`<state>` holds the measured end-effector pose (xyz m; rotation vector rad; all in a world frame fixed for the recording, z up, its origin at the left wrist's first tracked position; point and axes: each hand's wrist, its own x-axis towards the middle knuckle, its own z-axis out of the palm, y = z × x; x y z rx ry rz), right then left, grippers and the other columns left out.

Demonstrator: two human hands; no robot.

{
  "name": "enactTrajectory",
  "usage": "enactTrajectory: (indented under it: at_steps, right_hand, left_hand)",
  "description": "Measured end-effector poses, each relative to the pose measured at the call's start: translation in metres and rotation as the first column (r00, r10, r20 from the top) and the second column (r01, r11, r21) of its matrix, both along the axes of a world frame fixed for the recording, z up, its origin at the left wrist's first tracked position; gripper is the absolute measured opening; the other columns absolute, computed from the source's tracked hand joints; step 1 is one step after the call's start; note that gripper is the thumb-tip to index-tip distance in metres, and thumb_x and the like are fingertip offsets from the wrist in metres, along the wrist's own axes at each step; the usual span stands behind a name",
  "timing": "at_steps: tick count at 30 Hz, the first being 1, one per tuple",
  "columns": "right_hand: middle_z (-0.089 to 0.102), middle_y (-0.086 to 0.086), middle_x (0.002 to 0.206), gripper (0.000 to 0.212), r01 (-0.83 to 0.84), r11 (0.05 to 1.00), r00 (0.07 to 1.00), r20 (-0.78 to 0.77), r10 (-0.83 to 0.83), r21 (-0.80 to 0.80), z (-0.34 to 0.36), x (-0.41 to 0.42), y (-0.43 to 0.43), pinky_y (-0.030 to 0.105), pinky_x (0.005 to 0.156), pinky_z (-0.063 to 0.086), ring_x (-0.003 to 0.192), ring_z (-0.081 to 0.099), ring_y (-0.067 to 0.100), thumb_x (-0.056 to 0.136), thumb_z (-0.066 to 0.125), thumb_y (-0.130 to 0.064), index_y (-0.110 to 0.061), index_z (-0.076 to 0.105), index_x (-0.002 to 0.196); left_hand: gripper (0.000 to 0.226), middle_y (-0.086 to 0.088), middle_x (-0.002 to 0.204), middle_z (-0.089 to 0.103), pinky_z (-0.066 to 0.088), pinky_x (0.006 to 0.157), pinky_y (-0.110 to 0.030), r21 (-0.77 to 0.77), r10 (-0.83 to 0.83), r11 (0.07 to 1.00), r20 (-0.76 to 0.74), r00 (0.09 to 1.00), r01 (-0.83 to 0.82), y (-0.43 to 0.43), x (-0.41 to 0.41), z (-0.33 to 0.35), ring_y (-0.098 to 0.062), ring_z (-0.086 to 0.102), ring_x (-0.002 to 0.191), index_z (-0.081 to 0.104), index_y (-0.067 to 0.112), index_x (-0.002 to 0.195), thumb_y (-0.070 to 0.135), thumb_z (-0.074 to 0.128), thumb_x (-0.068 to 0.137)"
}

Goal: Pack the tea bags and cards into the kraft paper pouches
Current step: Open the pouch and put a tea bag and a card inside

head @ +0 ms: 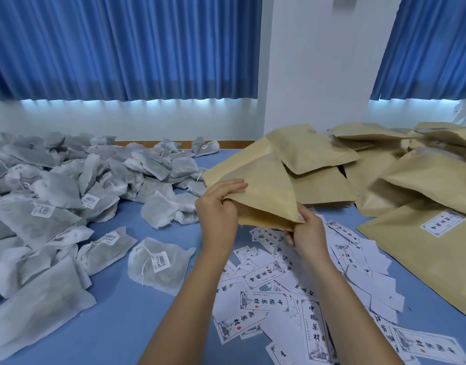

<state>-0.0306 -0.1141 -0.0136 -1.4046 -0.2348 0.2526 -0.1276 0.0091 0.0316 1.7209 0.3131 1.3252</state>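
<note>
The left hand [220,206] and right hand [307,234] are pinching the mouth of a tan kraft paper pouch [266,193], probably spreading it for filling. It is hovering above white printed cards [263,301] (grey mesh tea bags [158,267] lying left).

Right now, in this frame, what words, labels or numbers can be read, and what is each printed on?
"中國藥材": upright card by the near edge.
"中國藥材": second card, turned sideways.
Too blurred to read: the characters on the pouch label.
Too small to read: the barcode and print on the tea bag tag.
No print showing: the raised kraft pouch.
</note>
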Motion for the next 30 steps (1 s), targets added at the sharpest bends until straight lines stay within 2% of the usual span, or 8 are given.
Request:
enactTrajectory:
  at_steps: [4,7,9,10,12,18,25,30]
  right_hand:
    - [0.034,0.005,0.059,0.041,0.108,0.969,0.983,-0.167,-0.072,0.221,0.010,0.007,-0.009,0.018,0.035,0.019,0.037,0.025,0.009,0.082,0.020,0.016,-0.009,0.053,0.087]
    - [0.031,0.003,0.062,0.039,0.200,0.904,0.939,-0.338,-0.066,0.378,0.013,0.012,-0.014,0.017,0.032,0.015,0.035,0.026,0.007,0.082,0.015,0.018,-0.011,0.041,0.076]
    - [0.032,0.002,0.060,0.039,0.218,0.887,0.921,-0.385,-0.050,0.408,0.014,0.011,-0.014,0.017,0.032,0.015,0.035,0.026,0.006,0.083,0.015,0.019,-0.011,0.040,0.075]
    - [0.033,0.002,0.060,0.039,0.232,0.883,0.914,-0.402,-0.054,0.409,0.013,0.011,-0.013,0.016,0.032,0.015,0.036,0.027,0.006,0.084,0.016,0.018,-0.011,0.039,0.074]
    - [0.033,0.002,0.058,0.038,0.256,0.873,0.898,-0.438,-0.055,0.415,0.011,0.012,-0.011,0.016,0.031,0.016,0.037,0.027,0.006,0.085,0.017,0.018,-0.011,0.039,0.074]
    - [0.036,0.002,0.057,0.039,0.291,0.850,0.889,-0.452,-0.072,0.438,0.011,0.021,-0.011,0.016,0.034,0.022,0.043,0.029,0.010,0.085,0.018,0.018,-0.010,0.041,0.071]
    - [0.045,0.006,0.066,0.028,0.283,0.823,0.895,-0.444,-0.041,0.493,0.013,0.021,-0.009,0.016,0.038,0.038,0.050,0.039,0.014,0.099,0.032,0.006,-0.010,0.048,0.082]
    - [0.056,0.011,0.080,0.021,0.220,0.857,0.909,-0.417,-0.007,0.466,0.011,0.017,-0.006,0.017,0.042,0.045,0.059,0.046,0.017,0.103,0.036,-0.005,-0.009,0.051,0.090]
  left_hand:
    - [0.033,0.012,0.120,0.064,0.046,0.082,-0.014,-0.074,-0.467,0.884,-0.140,0.873,0.461,0.029,0.004,0.000,-0.001,0.059,0.094,0.069,0.025,0.111,0.011,0.059,0.083]
    - [0.043,0.008,0.132,0.055,0.036,0.104,-0.036,-0.219,-0.197,0.967,-0.326,0.925,0.129,0.066,0.021,-0.019,-0.017,0.047,0.128,0.056,0.033,0.126,0.048,0.058,0.086]
    - [0.063,-0.005,0.151,0.031,0.019,0.110,-0.053,0.182,0.275,0.960,-0.760,0.589,-0.213,0.095,0.030,-0.041,-0.032,0.022,0.141,0.039,0.038,0.140,0.058,0.058,0.083]
    - [0.068,-0.006,0.155,0.020,0.013,0.109,-0.061,0.326,0.375,0.927,-0.841,0.391,-0.186,0.105,0.032,-0.051,-0.037,0.015,0.141,0.032,0.043,0.142,0.062,0.056,0.081]
    - [0.067,-0.004,0.153,0.021,0.014,0.106,-0.065,0.391,0.398,0.917,-0.884,0.244,-0.078,0.117,0.038,-0.063,-0.037,0.027,0.136,0.030,0.046,0.141,0.062,0.054,0.081]
    - [0.056,-0.008,0.120,0.048,0.041,0.089,-0.037,0.521,0.466,0.847,-0.823,0.324,0.105,0.105,0.046,-0.063,-0.032,0.051,0.105,0.047,0.031,0.129,0.051,0.060,0.078]
    - [0.057,-0.004,0.116,0.035,0.046,0.081,-0.039,0.431,0.291,0.861,-0.853,0.433,0.271,0.074,0.017,-0.062,-0.024,0.041,0.094,0.047,0.021,0.119,0.042,0.072,0.073]
    - [0.036,-0.001,0.104,0.054,0.042,0.078,-0.024,0.354,0.127,0.934,-0.447,0.886,0.045,0.060,0.007,-0.030,-0.015,0.054,0.091,0.062,0.017,0.100,0.031,0.068,0.068]
